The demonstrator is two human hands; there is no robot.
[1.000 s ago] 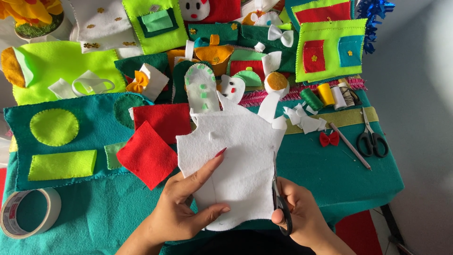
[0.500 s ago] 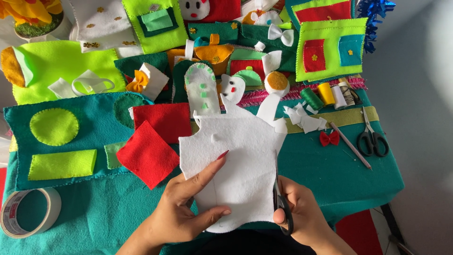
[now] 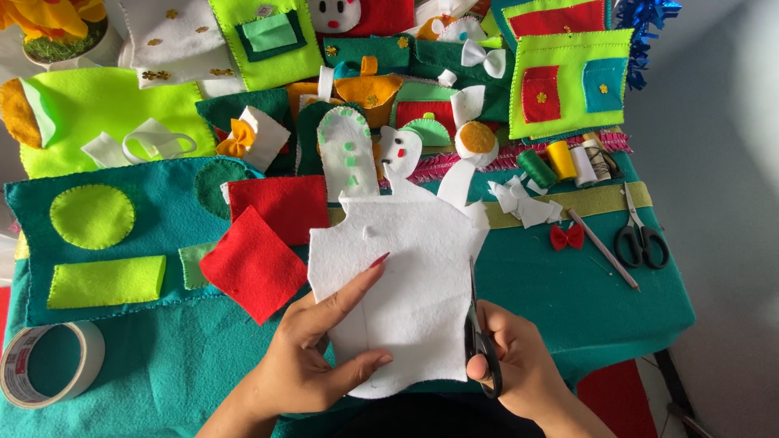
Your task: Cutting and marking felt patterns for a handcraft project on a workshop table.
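Note:
A large sheet of white felt (image 3: pixel 414 268) is held up over the front of the teal-covered table (image 3: pixel 617 316). My left hand (image 3: pixel 316 357) grips its lower left part, thumb under the bottom edge and forefinger stretched up across the sheet. My right hand (image 3: pixel 519 361) holds black-handled scissors (image 3: pixel 479 332), whose blades point up along the sheet's right edge and bite into the felt. Two red felt squares (image 3: pixel 260 259) lie just left of the sheet.
A roll of tape (image 3: pixel 45 365) lies at the front left. A teal panel with a green circle and rectangle (image 3: pixel 105 243) is on the left. Thread spools (image 3: pixel 560 161), white scraps (image 3: pixel 523 203), a red bow (image 3: pixel 566 236), a pencil (image 3: pixel 604 250) and spare scissors (image 3: pixel 641 235) sit at the right. Felt pieces crowd the back.
The white sheet has turned slightly and shifted down and left in my hands. The scissor blades now sit higher along its right edge.

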